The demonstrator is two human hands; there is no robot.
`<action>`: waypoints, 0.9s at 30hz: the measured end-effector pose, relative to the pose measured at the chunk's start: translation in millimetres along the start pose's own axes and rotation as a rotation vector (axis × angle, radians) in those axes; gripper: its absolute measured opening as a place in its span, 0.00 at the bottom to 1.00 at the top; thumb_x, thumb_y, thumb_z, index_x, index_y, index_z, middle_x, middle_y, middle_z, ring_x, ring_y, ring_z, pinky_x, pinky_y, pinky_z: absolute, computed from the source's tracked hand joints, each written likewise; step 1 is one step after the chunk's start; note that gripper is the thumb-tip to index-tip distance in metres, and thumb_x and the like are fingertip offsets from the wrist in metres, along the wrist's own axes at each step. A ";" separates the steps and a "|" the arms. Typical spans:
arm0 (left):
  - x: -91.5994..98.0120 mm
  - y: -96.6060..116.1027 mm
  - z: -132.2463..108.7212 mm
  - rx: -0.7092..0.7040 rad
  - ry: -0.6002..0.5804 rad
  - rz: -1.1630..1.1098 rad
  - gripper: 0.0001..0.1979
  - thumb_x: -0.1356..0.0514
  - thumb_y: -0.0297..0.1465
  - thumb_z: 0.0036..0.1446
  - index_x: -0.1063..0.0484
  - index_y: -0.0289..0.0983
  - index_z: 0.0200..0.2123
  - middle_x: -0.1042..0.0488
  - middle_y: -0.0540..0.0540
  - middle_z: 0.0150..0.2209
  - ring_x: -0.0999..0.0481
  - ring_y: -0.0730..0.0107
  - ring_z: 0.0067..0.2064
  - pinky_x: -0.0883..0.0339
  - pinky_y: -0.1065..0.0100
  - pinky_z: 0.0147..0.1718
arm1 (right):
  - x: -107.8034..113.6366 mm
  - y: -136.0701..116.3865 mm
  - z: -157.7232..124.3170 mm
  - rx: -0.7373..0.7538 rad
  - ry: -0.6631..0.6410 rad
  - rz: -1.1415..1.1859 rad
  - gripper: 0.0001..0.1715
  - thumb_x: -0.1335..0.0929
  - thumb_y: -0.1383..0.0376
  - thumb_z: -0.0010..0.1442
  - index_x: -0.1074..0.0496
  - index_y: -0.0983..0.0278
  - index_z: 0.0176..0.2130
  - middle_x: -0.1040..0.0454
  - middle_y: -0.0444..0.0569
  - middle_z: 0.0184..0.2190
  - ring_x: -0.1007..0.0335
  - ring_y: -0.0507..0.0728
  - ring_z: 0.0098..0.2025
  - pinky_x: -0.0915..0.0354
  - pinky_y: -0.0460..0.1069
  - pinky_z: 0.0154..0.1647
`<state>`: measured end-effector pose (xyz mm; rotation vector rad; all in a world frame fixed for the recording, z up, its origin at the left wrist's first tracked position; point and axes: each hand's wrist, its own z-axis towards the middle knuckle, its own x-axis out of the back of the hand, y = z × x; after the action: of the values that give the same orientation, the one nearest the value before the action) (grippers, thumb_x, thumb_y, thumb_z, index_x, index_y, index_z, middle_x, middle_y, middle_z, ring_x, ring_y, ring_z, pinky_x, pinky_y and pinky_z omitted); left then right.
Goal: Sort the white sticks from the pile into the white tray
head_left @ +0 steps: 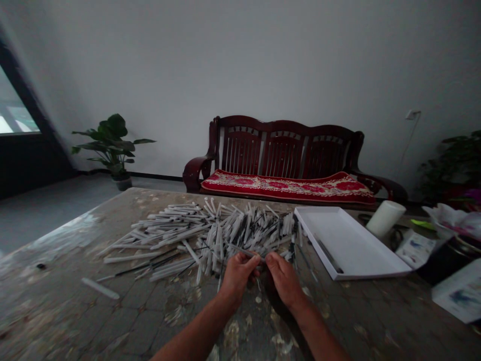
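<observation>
Hands (237, 273) on pen (244, 249), beside one-pen tray (349, 240)

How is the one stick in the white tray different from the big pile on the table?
The lone stick lies inside the white tray; the pile sits straight on the table. The lone stick looks dark; most of the pile looks white. The pile is many sticks heaped crosswise, touched by the left hand and right hand; the lone stick is untouched. Both are long and thin.
</observation>
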<state>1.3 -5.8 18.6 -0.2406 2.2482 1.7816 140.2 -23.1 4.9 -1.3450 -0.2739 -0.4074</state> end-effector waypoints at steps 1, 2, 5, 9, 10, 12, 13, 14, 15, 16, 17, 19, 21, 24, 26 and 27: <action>0.3 -0.1 0.1 -0.001 -0.007 0.017 0.21 0.29 0.43 0.36 0.27 0.33 0.28 0.29 0.53 0.17 0.36 0.79 0.15 0.44 0.76 0.13 | 0.2 -0.5 -0.3 0.013 -0.015 -0.010 0.23 0.42 0.48 0.64 0.34 0.60 0.28 0.33 0.42 0.24 0.35 0.55 0.29 0.43 0.47 0.31; 0.6 -0.5 0.4 -0.002 -0.018 0.034 0.21 0.29 0.43 0.37 0.27 0.34 0.28 0.30 0.54 0.16 0.37 0.79 0.14 0.45 0.76 0.13 | 0.1 -1.0 -0.5 0.020 -0.027 -0.014 0.23 0.41 0.48 0.64 0.33 0.60 0.28 0.33 0.42 0.24 0.35 0.55 0.29 0.43 0.48 0.31; 1.3 -1.9 3.5 -0.030 -0.056 0.082 0.19 0.30 0.42 0.37 0.28 0.35 0.28 0.32 0.56 0.15 0.38 0.79 0.14 0.45 0.76 0.13 | -2.5 -1.9 -0.3 0.005 -0.017 0.055 0.25 0.39 0.46 0.62 0.33 0.61 0.25 0.33 0.43 0.23 0.36 0.55 0.28 0.42 0.48 0.31; 4.7 0.8 11.7 -0.098 -0.083 0.181 0.16 0.32 0.41 0.41 0.27 0.34 0.28 0.30 0.54 0.17 0.34 0.77 0.16 0.44 0.75 0.15 | -4.6 -3.6 0.5 -0.191 0.006 0.319 0.29 0.37 0.39 0.57 0.35 0.60 0.23 0.39 0.39 0.15 0.44 0.52 0.18 0.46 0.47 0.19; 7.1 3.3 13.5 -0.123 -0.067 0.216 0.16 0.34 0.40 0.42 0.26 0.34 0.31 0.29 0.53 0.17 0.33 0.75 0.17 0.43 0.75 0.16 | -3.5 -3.9 0.9 -0.256 0.026 0.399 0.29 0.37 0.38 0.55 0.34 0.60 0.24 0.41 0.38 0.14 0.46 0.51 0.16 0.49 0.46 0.17; 14.2 10.0 15.6 -0.203 0.004 0.310 0.17 0.37 0.40 0.47 0.25 0.35 0.38 0.29 0.54 0.19 0.31 0.72 0.19 0.41 0.73 0.18 | 1.7 -3.5 2.4 -0.338 0.118 0.549 0.28 0.34 0.38 0.52 0.32 0.60 0.27 0.40 0.36 0.14 0.47 0.49 0.14 0.51 0.45 0.14; 18.6 13.6 15.5 -0.266 0.057 0.386 0.16 0.39 0.40 0.50 0.25 0.36 0.39 0.29 0.53 0.19 0.30 0.71 0.21 0.39 0.72 0.20 | 5.5 -2.9 3.4 -0.347 0.175 0.614 0.27 0.31 0.39 0.50 0.31 0.60 0.28 0.38 0.37 0.15 0.45 0.49 0.15 0.50 0.44 0.14; 23.2 16.9 14.6 -0.329 0.088 0.483 0.15 0.41 0.40 0.53 0.24 0.36 0.39 0.28 0.52 0.20 0.28 0.70 0.23 0.37 0.71 0.23 | 9.9 -2.0 4.6 -0.343 0.223 0.675 0.26 0.29 0.41 0.48 0.29 0.61 0.29 0.35 0.37 0.16 0.43 0.48 0.16 0.48 0.43 0.14; 27.7 19.5 13.1 -0.380 0.115 0.591 0.13 0.42 0.39 0.55 0.24 0.37 0.37 0.26 0.51 0.23 0.27 0.69 0.25 0.36 0.70 0.26 | 14.4 -1.0 5.9 -0.339 0.256 0.735 0.25 0.27 0.43 0.46 0.28 0.61 0.29 0.32 0.38 0.18 0.41 0.48 0.17 0.46 0.43 0.14; 31.6 21.0 11.2 -0.428 0.130 0.706 0.11 0.42 0.38 0.56 0.24 0.38 0.36 0.24 0.50 0.26 0.26 0.68 0.27 0.36 0.69 0.29 | 18.9 0.0 7.2 -0.341 0.271 0.796 0.25 0.25 0.45 0.43 0.27 0.62 0.30 0.30 0.39 0.19 0.38 0.48 0.18 0.44 0.42 0.15; 34.6 21.2 9.1 -0.472 0.136 0.814 0.10 0.42 0.36 0.58 0.23 0.39 0.36 0.22 0.49 0.29 0.25 0.68 0.30 0.36 0.69 0.31 | 23.1 1.0 8.4 -0.348 0.271 0.855 0.24 0.23 0.47 0.42 0.26 0.62 0.31 0.28 0.40 0.21 0.36 0.48 0.19 0.42 0.42 0.16; 37.5 18.4 6.3 -0.552 0.125 1.009 0.08 0.43 0.33 0.59 0.23 0.41 0.37 0.21 0.49 0.36 0.23 0.66 0.36 0.36 0.68 0.36 | 29.9 2.5 10.6 -0.373 0.255 0.949 0.25 0.21 0.52 0.38 0.24 0.63 0.32 0.26 0.41 0.23 0.34 0.47 0.21 0.39 0.41 0.17; 35.8 13.1 6.8 -0.626 0.097 1.160 0.09 0.44 0.31 0.61 0.23 0.42 0.39 0.21 0.49 0.39 0.23 0.65 0.42 0.37 0.68 0.39 | 33.7 3.9 11.9 -0.389 0.258 0.998 0.25 0.19 0.54 0.36 0.24 0.63 0.33 0.26 0.41 0.23 0.32 0.47 0.22 0.37 0.40 0.17; 27.0 6.6 13.1 -0.689 0.082 1.304 0.11 0.44 0.30 0.62 0.24 0.44 0.44 0.23 0.48 0.41 0.25 0.64 0.45 0.37 0.68 0.42 | 33.4 6.4 12.0 -0.396 0.253 1.008 0.24 0.20 0.56 0.37 0.23 0.63 0.34 0.26 0.40 0.22 0.33 0.46 0.20 0.38 0.39 0.17; 20.3 5.2 17.7 -0.688 0.096 1.362 0.14 0.45 0.29 0.62 0.25 0.45 0.48 0.24 0.47 0.42 0.26 0.64 0.46 0.37 0.67 0.43 | 30.5 8.1 11.3 -0.394 0.230 0.996 0.23 0.20 0.57 0.39 0.23 0.62 0.35 0.27 0.39 0.21 0.34 0.46 0.19 0.39 0.39 0.15; 17.6 5.1 19.2 -0.676 0.101 1.389 0.14 0.45 0.29 0.62 0.25 0.45 0.49 0.25 0.47 0.43 0.26 0.64 0.46 0.37 0.67 0.42 | 28.8 8.9 10.9 -0.391 0.215 0.992 0.23 0.20 0.57 0.40 0.23 0.62 0.36 0.28 0.39 0.21 0.35 0.46 0.19 0.40 0.40 0.15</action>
<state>-14.9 14.6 13.8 1.4784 1.7502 3.1070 170.4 -14.5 11.4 -1.6200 0.6758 0.2511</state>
